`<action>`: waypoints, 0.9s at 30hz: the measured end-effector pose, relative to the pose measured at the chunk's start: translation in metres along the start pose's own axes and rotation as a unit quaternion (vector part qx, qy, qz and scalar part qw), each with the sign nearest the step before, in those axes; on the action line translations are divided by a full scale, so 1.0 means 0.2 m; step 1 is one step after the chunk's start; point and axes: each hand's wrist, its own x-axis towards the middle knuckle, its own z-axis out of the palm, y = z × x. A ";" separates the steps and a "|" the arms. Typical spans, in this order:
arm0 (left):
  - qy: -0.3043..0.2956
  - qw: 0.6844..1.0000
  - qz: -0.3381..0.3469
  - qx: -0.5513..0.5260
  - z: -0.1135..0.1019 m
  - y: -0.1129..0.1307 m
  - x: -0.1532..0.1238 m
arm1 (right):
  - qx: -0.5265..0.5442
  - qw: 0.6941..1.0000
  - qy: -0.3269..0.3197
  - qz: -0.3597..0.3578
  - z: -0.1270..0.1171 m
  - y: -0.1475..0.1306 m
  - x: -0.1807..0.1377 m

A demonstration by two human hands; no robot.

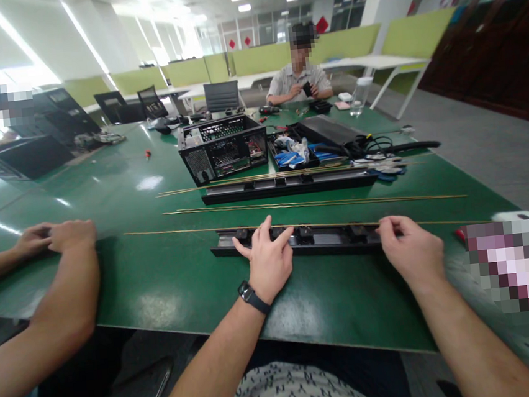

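A long black rail (334,246) with several dark blocks in its channel lies crosswise on the table before me. Along its far side runs a thin brass-coloured rod (178,231), sticking out past both ends. My left hand (270,254), a dark watch on its wrist, rests on the left half of the rail with fingers spread, the fingertips at the rod. At the rail's right end my right hand (412,243) pinches the rod between thumb and fingers. Beyond lie more thin rods (316,203) and a second black rail (286,187).
An opened black computer case (225,149) stands farther back, beside a tray of blue and white gloves (290,152) and black cables (381,146). Another person's clasped hands (65,235) rest on the left. Someone seated opposite (300,79) handles a small black part. A bottle (361,95) stands back right.
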 end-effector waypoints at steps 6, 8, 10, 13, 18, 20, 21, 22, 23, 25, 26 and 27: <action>-0.010 1.000 -0.002 0.011 0.00 -0.01 0.00 | 0.000 1.000 0.002 0.005 0.00 -0.01 0.00; -0.013 1.000 0.001 0.013 -0.01 -0.01 0.00 | -0.001 1.000 0.000 0.004 -0.01 -0.01 0.00; -0.016 1.000 0.008 0.012 -0.01 -0.02 0.00 | 0.001 1.000 -0.004 0.003 -0.01 -0.01 0.00; -0.017 1.000 0.015 0.016 -0.01 -0.03 0.00 | 0.001 1.000 -0.007 0.003 -0.01 -0.01 0.00; -0.019 0.999 0.005 0.033 0.00 -0.02 0.00 | -0.002 1.000 0.003 -0.004 0.00 -0.01 0.00; -0.017 0.999 -0.002 0.034 0.00 -0.02 0.00 | 0.000 1.000 0.001 -0.005 0.00 0.00 0.00; -0.015 0.999 -0.006 0.034 0.00 -0.02 0.00 | 0.001 1.000 0.001 -0.005 -0.01 0.00 0.00; -0.013 0.999 -0.009 0.033 0.00 -0.02 0.00 | 0.001 1.000 0.001 -0.006 -0.01 -0.01 0.00; -0.011 0.999 -0.010 0.031 0.00 -0.02 0.00 | 0.002 1.000 0.002 -0.006 -0.01 -0.01 0.00; -0.007 1.000 -0.010 0.026 0.00 -0.02 0.00 | 0.003 1.000 0.004 -0.009 -0.01 -0.01 0.00; -0.006 1.000 -0.010 0.024 0.00 -0.02 0.00 | 0.004 1.000 0.003 -0.009 -0.01 -0.01 -0.01; -0.004 1.000 -0.011 0.022 0.00 -0.02 0.00 | 0.004 1.000 0.002 -0.008 -0.01 -0.01 -0.01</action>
